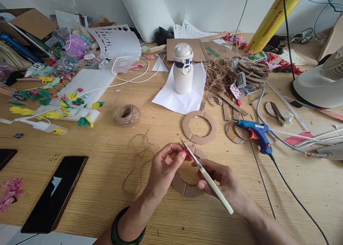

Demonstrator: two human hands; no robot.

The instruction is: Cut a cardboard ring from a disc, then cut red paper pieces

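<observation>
Trimming step, by the look of it — right hand point(227, 182) gripped round a slim white-handled craft knife point(206, 176), left hand point(167, 166) pinching a tiny red scrap point(185, 151) at the blade. Both hover over a brown cardboard ring point(184, 188) on the wooden table point(107, 188). Knife axis runs diagonally, tip up-left — away from the person. Next cut likely needs steady pinch, short stroke.
</observation>
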